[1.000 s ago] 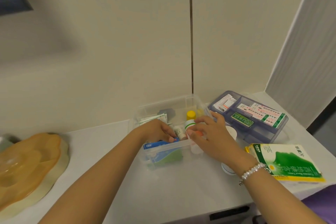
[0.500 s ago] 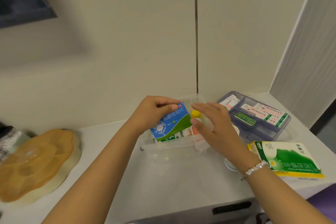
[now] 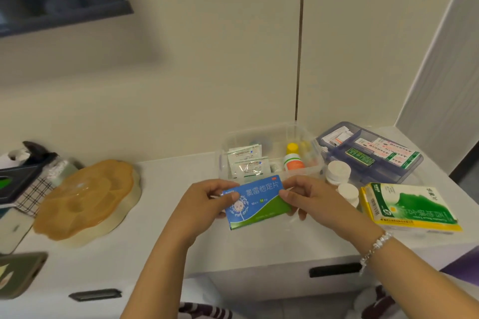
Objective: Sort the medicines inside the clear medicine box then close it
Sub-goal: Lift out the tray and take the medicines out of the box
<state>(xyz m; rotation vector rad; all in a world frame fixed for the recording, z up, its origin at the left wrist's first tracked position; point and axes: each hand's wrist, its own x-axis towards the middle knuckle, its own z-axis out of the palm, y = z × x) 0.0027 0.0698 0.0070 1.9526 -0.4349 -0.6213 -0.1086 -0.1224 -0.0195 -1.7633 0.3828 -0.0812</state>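
- Left hand (image 3: 204,204) and right hand (image 3: 311,198): fingers pinch the blue medicine carton (image 3: 256,202).
- Clear medicine box (image 3: 269,134): open, partly filled.
- Remaining: yellow-green carton (image 3: 412,207), white bottles (image 3: 338,171) outside; closing pending.

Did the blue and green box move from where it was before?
Yes. The blue and green box came up out of the clear medicine box and toward the person, now held in front of it.

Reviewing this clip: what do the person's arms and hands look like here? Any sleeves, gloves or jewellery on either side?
Both forearms are bare as far as the picture shows, with no sleeves in view and no gloves. The left hand shows no rings or bands, and its wrist is bare. The right hand is bare too, but its wrist carries a bracelet of small pale, shiny beads. Nails look short and unpainted.
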